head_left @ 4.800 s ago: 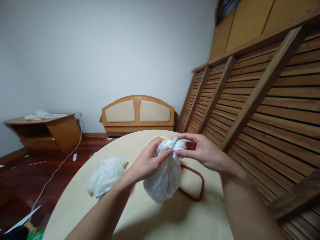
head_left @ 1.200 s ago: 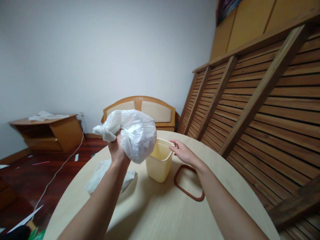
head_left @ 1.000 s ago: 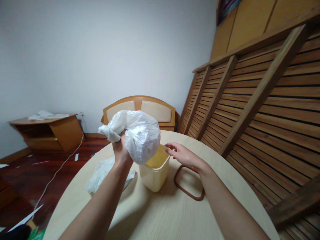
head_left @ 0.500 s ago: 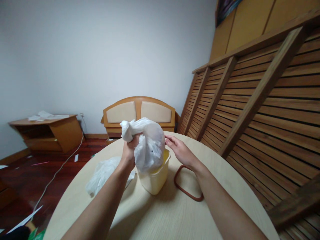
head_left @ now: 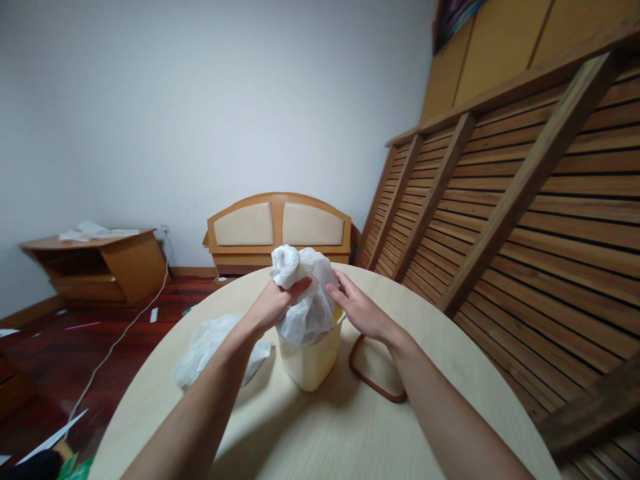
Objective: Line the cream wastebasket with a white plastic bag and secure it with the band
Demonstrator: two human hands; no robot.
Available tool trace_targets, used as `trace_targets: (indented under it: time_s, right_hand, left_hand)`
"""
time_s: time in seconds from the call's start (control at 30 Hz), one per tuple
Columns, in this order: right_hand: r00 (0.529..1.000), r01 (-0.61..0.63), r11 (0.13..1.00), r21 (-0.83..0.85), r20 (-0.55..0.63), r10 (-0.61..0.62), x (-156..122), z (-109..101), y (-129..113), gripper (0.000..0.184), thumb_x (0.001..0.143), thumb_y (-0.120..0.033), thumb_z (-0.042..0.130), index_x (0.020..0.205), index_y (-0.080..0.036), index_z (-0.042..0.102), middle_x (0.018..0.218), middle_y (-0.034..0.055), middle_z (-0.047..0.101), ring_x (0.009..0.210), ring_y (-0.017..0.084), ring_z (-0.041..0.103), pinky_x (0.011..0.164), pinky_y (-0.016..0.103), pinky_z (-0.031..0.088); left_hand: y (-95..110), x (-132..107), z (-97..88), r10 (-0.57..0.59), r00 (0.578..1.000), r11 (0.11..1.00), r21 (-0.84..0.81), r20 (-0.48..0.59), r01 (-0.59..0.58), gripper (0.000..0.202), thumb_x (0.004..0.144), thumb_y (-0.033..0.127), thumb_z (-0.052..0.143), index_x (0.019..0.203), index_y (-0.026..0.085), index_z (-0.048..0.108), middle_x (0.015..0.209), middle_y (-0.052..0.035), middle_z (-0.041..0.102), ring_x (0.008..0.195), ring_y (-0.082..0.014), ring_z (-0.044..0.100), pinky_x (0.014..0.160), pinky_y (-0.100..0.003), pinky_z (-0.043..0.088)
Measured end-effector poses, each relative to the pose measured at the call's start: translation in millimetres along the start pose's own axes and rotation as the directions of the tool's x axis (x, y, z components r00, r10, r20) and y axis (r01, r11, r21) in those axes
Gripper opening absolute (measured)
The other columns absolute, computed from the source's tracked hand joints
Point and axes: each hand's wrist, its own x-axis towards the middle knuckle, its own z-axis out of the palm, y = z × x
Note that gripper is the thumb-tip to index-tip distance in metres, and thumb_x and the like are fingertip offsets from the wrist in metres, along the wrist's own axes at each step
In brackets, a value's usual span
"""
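Observation:
My left hand (head_left: 280, 303) is closed around the gathered, twisted neck of a filled white plastic bag (head_left: 307, 320). The bag's lower part sits at the mouth of a small cream-yellow bin (head_left: 313, 363), and what is in the bag cannot be made out. At the bag's right side is my right hand (head_left: 363, 307), thumb and fingers apart, the fingertips at the plastic by the bin's rim. To the right of the bin lies a brown rounded ring (head_left: 377, 385), partly behind my right forearm. A second, crumpled white plastic bag (head_left: 207, 347) lies left of the bin, partly hidden by my left forearm.
All this is on a round pale wooden table (head_left: 320, 440). Beyond it stands a headboard (head_left: 277, 227) against the wall. A slatted wooden frame (head_left: 480, 253) leans on the right. At the left are a low cabinet (head_left: 100, 267) and a cable (head_left: 120, 340) on the floor.
My left hand has brought the bag lower and slightly right, deeper into the bin's mouth. My right hand has shifted slightly right and down, staying beside the bag.

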Motion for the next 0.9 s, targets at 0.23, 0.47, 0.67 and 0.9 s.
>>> trace_targets:
  time_s: [0.23, 0.47, 0.67, 0.9]
  right_hand:
    - [0.993, -0.001, 1.000, 0.010, 0.122, 0.000, -6, 4, -13, 0.065, 0.090, -0.059, 0.059, 0.141, -0.023, 0.043, 0.143, 0.0107, 0.055, 0.126, 0.024, 0.056, 0.109, 0.040, 0.043]
    - [0.994, 0.056, 0.991, -0.124, 0.097, -0.044, -10, 17, -15, 0.089, 0.069, -0.042, 0.085, 0.144, -0.022, 0.039, 0.142, 0.0114, 0.054, 0.128, 0.028, 0.053, 0.112, 0.044, 0.039]
    - [1.000, 0.019, 0.969, -0.247, 0.024, -0.014, -7, 19, -5, 0.072, 0.065, -0.019, 0.081, 0.132, -0.020, 0.053, 0.132, 0.0119, 0.062, 0.120, 0.030, 0.059, 0.107, 0.045, 0.043]
    - [0.996, 0.017, 0.975, -0.221, 0.094, 0.004, -14, 15, -22, 0.086, 0.073, -0.037, 0.080, 0.148, -0.024, 0.041, 0.152, 0.0124, 0.046, 0.136, 0.029, 0.047, 0.116, 0.047, 0.032]
  left_hand:
    - [1, 0, 4.3, 0.106, 0.991, 0.993, 0.043, 0.081, -0.110, 0.037, 0.069, 0.042, 0.079, 0.095, 0.016, 0.073, 0.097, -0.0094, 0.074, 0.101, -0.0298, 0.066, 0.095, -0.039, 0.050]
    - [-24, 5, 10.9, 0.187, 0.980, 0.971, 0.164, -0.069, -0.174, 0.026, 0.079, 0.027, 0.065, 0.101, 0.016, 0.070, 0.109, -0.0112, 0.072, 0.110, -0.0296, 0.063, 0.107, -0.043, 0.041]
    - [-13, 5, -1.3, 0.077, 0.990, 0.994, 0.070, 0.122, -0.086, 0.046, 0.070, 0.037, 0.077, 0.108, 0.014, 0.064, 0.114, -0.0140, 0.067, 0.111, -0.0305, 0.062, 0.105, -0.045, 0.044]
    - [-6, 1, -8.8, 0.066, 0.990, 0.997, 0.024, 0.127, -0.069, 0.069, 0.064, 0.026, 0.082, 0.124, 0.017, 0.051, 0.125, -0.0140, 0.061, 0.116, -0.0258, 0.060, 0.103, -0.038, 0.045]
